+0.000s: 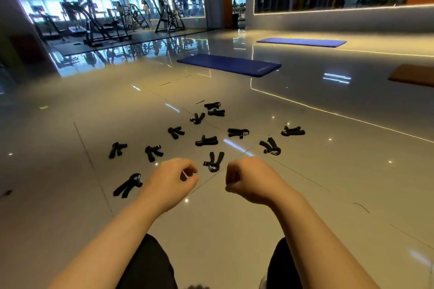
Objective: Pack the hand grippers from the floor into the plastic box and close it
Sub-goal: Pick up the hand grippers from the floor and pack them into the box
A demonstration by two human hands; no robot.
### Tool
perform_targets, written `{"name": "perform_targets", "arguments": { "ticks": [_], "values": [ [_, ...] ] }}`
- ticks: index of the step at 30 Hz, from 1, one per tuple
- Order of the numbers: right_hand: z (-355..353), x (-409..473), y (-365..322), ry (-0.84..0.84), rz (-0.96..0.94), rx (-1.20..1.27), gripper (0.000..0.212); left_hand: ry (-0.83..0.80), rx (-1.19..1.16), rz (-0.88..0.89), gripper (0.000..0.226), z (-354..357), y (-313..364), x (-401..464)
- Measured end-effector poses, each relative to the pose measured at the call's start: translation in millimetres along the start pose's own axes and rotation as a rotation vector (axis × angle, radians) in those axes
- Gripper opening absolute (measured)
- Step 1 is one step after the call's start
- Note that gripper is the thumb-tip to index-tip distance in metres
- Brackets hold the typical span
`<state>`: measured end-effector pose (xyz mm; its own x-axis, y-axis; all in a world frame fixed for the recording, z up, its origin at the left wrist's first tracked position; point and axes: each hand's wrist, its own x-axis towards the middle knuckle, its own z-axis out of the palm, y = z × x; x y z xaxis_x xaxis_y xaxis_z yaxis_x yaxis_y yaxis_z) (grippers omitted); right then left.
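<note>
Several black hand grippers lie scattered on the glossy tiled floor (305, 195) in front of me. One hand gripper (213, 163) lies just beyond the gap between my hands, and another (128, 186) sits to the left of my left wrist. My left hand (173, 178) hovers above the floor with curled fingers, thumb near the index finger, holding nothing. My right hand (249, 178) is curled into a loose fist beside it, also holding nothing. No plastic box shows in this view.
My knees in dark trousers (150, 263) are at the bottom edge. Two blue exercise mats (229, 64) lie farther out, an orange mat (413, 75) at the right. Gym machines (98, 21) stand at the far left.
</note>
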<state>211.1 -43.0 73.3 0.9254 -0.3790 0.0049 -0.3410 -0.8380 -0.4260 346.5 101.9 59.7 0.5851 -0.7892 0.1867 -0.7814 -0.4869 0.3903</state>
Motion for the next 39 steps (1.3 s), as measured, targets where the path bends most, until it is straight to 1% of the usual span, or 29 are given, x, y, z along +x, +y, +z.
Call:
{"name": "perform_targets", "arguments": {
  "ticks": [3, 5, 8, 9, 11, 14, 17, 21, 23, 26, 30, 32, 35, 37, 39],
  "values": [
    [-5, 26, 15, 0.024, 0.057, 0.03, 0.012, 0.031, -0.079, 0.072, 0.01, 0, 10, 18],
    [-3, 44, 22, 0.034, 0.085, 0.036, 0.012, 0.041, -0.14, 0.061, 0.011, 6, 2, 25],
    [3, 66, 26, -0.007, 0.125, 0.007, 0.011, -0.018, -0.051, 0.034, 0.015, 13, -21, 46],
    [4, 70, 28, -0.027, 0.138, -0.022, 0.01, -0.013, -0.098, 0.012, 0.012, 12, -27, 57],
    [2, 73, 32, -0.045, 0.159, -0.098, 0.009, 0.013, -0.266, -0.021, 0.005, 8, -33, 81],
    [-11, 65, 43, -0.065, 0.201, -0.15, 0.005, -0.014, -0.33, -0.005, 0.006, 11, -36, 105],
    [-29, 53, 61, -0.068, 0.282, -0.203, 0.013, -0.03, -0.397, 0.04, 0.008, 18, -30, 120],
    [-38, 49, 88, -0.014, 0.372, -0.2, 0.014, -0.095, -0.318, 0.151, 0.01, 33, -12, 145],
    [-37, 51, 103, -0.029, 0.411, -0.198, 0.016, -0.116, -0.275, 0.188, 0.009, 42, -5, 159],
    [-48, 63, 125, -0.076, 0.43, -0.269, 0.017, -0.179, -0.229, 0.197, 0.008, 56, 5, 184],
    [-82, 79, 164, 0.024, 0.47, -0.078, 0.01, -0.281, -0.205, 0.24, 0.01, 80, 33, 214],
    [-95, 82, 185, 0.06, 0.515, -0.099, 0.009, -0.319, -0.176, 0.302, 0.012, 89, 51, 229],
    [-104, 90, 210, 0.104, 0.542, -0.027, 0.008, -0.263, -0.038, 0.435, 0.018, 96, 64, 252],
    [-107, 102, 219, 0.116, 0.531, 0.014, 0.01, -0.208, -0.042, 0.469, 0.02, 95, 66, 266],
    [-107, 115, 230, 0.095, 0.53, 0.012, 0.006, -0.193, -0.051, 0.48, 0.02, 95, 63, 280]
  ]
}}
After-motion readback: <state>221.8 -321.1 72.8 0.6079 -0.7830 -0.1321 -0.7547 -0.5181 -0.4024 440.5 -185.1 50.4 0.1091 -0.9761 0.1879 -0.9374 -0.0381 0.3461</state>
